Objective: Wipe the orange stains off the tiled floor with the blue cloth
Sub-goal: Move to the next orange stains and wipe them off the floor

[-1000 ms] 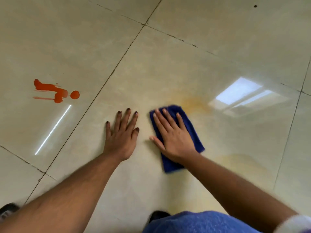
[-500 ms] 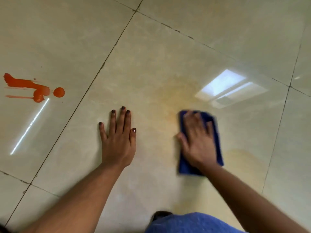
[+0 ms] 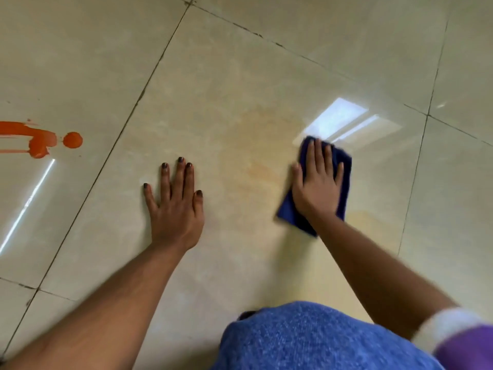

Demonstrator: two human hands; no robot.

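Both my hands down flat, arms reaching forward.

Left hand [image 3: 174, 206]: palm down, fingers straight and close together, thumb spread to the side, forearm running back toward lower left. Right hand [image 3: 317, 186]: palm down, fingers straight and slightly fanned, pressing flat, slightly motion-blurred; forearm angles back to lower right, a pale sleeve cuff [image 3: 450, 328] at the upper arm.

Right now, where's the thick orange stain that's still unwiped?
Head view, far left edge: the thick orange stain sits on the tile left of the grout line, well away from the left hand and from the blue cloth under the right hand.
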